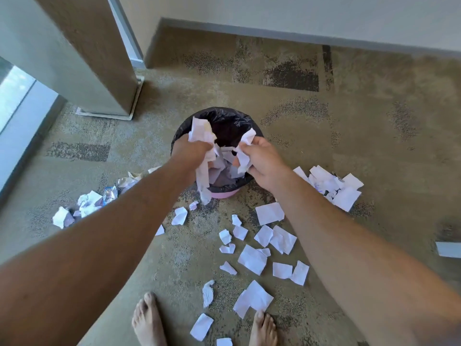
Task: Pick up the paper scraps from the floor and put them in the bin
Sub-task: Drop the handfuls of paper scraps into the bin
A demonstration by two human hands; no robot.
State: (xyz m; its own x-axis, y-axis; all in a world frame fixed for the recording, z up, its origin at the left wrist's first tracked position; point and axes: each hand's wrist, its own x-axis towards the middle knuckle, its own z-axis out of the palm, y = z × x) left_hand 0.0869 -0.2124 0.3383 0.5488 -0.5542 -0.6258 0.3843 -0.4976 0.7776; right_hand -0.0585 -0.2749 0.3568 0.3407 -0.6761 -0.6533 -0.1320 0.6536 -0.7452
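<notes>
A round pink bin [224, 194] lined with a black bag [229, 121] stands on the carpet at the centre, with white paper inside it. Over its mouth my left hand [189, 151] is shut on a bunch of white paper scraps [200, 131], one strip hanging down past the rim. My right hand [262, 161] grips another crumpled scrap [245, 148] above the bin's right side. Several white scraps [252, 258] lie scattered on the floor in front of the bin.
More scraps are heaped right of the bin [334, 186], and crumpled paper with a small wrapper [109, 194] lies to its left. My bare feet [147, 318] stand at the bottom edge. A column [82, 58] rises at the back left, a wall with skirting behind.
</notes>
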